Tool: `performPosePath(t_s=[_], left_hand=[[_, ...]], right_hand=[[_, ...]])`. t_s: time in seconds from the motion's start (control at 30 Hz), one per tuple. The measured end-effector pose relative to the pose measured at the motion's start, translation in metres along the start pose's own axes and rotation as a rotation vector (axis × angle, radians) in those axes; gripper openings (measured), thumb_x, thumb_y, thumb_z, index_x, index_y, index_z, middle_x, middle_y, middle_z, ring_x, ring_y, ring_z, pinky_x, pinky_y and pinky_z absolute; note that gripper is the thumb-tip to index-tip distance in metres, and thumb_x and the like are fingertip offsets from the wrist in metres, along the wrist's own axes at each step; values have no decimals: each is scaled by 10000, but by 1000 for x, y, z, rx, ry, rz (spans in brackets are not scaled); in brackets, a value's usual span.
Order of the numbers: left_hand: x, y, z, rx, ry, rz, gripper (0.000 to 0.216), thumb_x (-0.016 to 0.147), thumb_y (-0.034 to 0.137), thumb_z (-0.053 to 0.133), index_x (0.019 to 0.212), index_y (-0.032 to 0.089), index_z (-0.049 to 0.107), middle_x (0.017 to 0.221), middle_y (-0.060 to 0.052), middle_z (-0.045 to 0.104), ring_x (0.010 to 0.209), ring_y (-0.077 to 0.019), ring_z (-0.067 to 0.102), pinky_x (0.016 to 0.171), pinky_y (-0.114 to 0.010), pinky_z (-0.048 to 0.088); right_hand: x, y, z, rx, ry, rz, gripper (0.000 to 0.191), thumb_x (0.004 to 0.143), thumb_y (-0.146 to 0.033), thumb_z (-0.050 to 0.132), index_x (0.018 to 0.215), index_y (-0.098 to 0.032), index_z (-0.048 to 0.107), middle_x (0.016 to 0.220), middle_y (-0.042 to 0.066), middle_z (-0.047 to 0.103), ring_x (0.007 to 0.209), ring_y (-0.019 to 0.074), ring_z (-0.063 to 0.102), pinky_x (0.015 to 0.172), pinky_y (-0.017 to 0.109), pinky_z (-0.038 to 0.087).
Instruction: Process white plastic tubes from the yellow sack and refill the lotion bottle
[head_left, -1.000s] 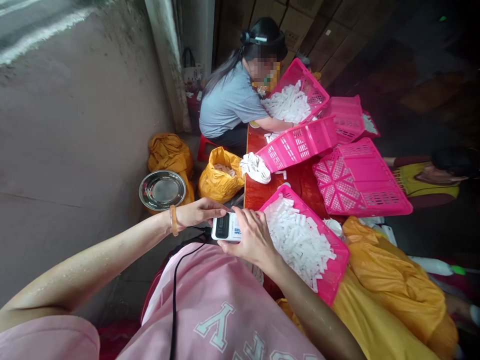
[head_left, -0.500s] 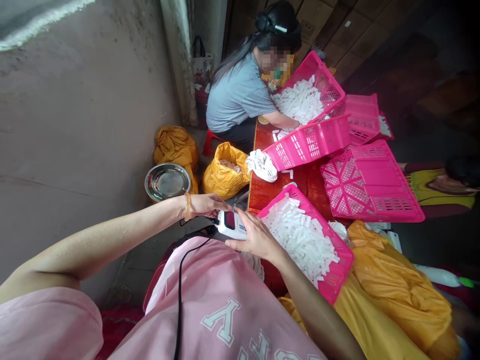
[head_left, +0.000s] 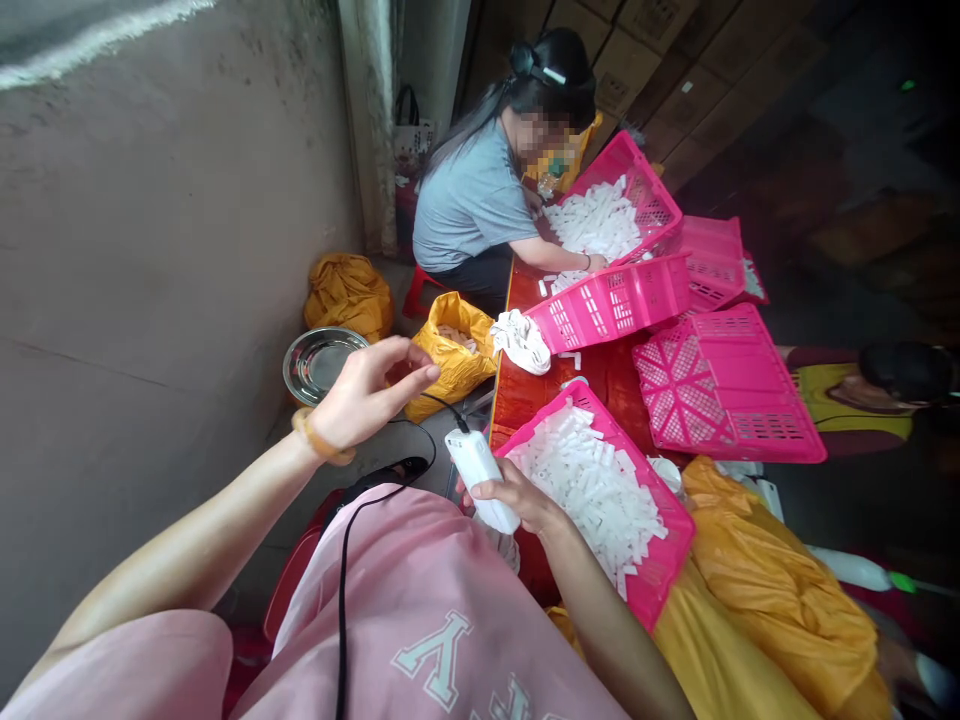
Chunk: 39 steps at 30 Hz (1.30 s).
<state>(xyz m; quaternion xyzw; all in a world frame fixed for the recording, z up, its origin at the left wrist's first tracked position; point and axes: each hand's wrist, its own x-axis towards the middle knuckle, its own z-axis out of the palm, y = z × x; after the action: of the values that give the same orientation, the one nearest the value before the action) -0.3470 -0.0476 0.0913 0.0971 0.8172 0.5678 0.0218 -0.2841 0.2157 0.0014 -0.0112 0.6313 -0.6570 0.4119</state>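
Observation:
My right hand (head_left: 517,495) is closed round a white handheld device (head_left: 481,480) with rounded corners, tilted in front of my pink shirt. A black cable (head_left: 459,420) plugs into its upper end and loops back toward my body. To the left, my left hand (head_left: 375,388) is raised apart from the device, with nothing visible in it. Its fingers are bent and the thumb stands away from them; a yellowish band (head_left: 322,437) circles the wrist. Just beyond my right hand lies a pink basket (head_left: 675,560) filled with small white pieces (head_left: 592,480).
Across the red-brown table (head_left: 517,395) a co-worker (head_left: 472,200) reaches among white pieces beside another pink basket (head_left: 637,170). More pink baskets (head_left: 757,380) stand right. Yellow sacks (head_left: 450,350) and a metal basin (head_left: 319,365) are left; a yellow sheet (head_left: 780,570) lies right.
My left hand has let go of the device and moved up and left. My right hand has turned the device, so its dark screen no longer shows, and lowered it slightly.

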Motion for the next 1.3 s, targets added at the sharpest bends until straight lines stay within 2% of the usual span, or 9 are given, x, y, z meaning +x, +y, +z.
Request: performPosePath(t_s=[0.1, 0.17, 0.27, 0.37, 0.47, 0.53, 0.8, 1.0, 1.3], left_hand=[[-34, -12, -10, -272, -134, -190, 359, 879, 498, 659, 866, 140, 634, 744, -18, 618, 640, -118, 551, 613, -234, 463], [-51, -28, -11, -346, -112, -287, 363, 861, 490, 691, 832, 134, 628, 725, -15, 617, 635, -107, 547, 612, -226, 459], [-69, -49, -3, -437, -112, -433, 378, 837, 485, 726, 906, 118, 665, 819, -52, 674, 713, -125, 608, 679, -243, 492], [-78, -57, 17, -627, -224, -534, 544, 747, 413, 831, 1179, 140, 645, 1136, -116, 692, 953, -197, 671, 869, -324, 528], [-78, -54, 40, -823, -300, -501, 724, 664, 303, 901, 1303, 171, 586, 1251, -121, 660, 1098, -234, 648, 994, -371, 498], [-75, -51, 52, -896, -275, -502, 662, 689, 302, 887, 1274, 163, 607, 1222, -115, 676, 1106, -232, 647, 1012, -376, 497], [-60, -54, 62, -956, -176, -544, 415, 809, 407, 789, 1104, 125, 712, 1117, -108, 715, 970, -192, 680, 843, -281, 555], [-45, -55, 58, -919, -263, -533, 422, 786, 451, 797, 1019, 104, 738, 1007, -96, 731, 906, -181, 679, 834, -295, 557], [-44, -54, 62, -972, -343, -467, 275, 869, 372, 725, 955, 111, 737, 982, -91, 729, 920, -175, 677, 890, -294, 529]], right_hand=[[0, 4, 0, 122, -58, 36, 321, 724, -401, 669, 932, -156, 682, 860, 62, 683, 733, 175, 622, 644, 283, 478], [0, 2, 3, 32, -9, -15, 343, 725, -402, 662, 961, -154, 682, 858, 60, 680, 751, 184, 621, 664, 294, 480], [3, -5, 16, -374, 226, -184, 538, 701, -324, 689, 1211, -164, 627, 1039, 77, 685, 892, 225, 633, 792, 347, 499], [3, -13, 35, -906, 541, -303, 803, 693, -259, 695, 1450, -152, 447, 1249, 139, 618, 1124, 309, 576, 976, 457, 442], [1, -18, 52, -1245, 737, -309, 824, 758, -275, 686, 1503, -138, 362, 1260, 164, 594, 1164, 335, 535, 1018, 506, 392], [-2, -21, 60, -1341, 797, -302, 818, 796, -276, 675, 1521, -146, 320, 1254, 161, 590, 1138, 323, 536, 1008, 497, 390], [-6, -22, 65, -1359, 856, -245, 812, 772, -250, 642, 1507, -134, 315, 1243, 161, 590, 1101, 332, 554, 961, 492, 403], [-10, -18, 66, -1228, 786, -230, 897, 724, -290, 632, 1532, -193, 254, 1291, 149, 586, 1114, 338, 582, 940, 489, 444], [-18, -17, 72, -1165, 898, -219, 897, 748, -335, 652, 1539, -196, 251, 1243, 155, 596, 1069, 347, 605, 901, 488, 492]])
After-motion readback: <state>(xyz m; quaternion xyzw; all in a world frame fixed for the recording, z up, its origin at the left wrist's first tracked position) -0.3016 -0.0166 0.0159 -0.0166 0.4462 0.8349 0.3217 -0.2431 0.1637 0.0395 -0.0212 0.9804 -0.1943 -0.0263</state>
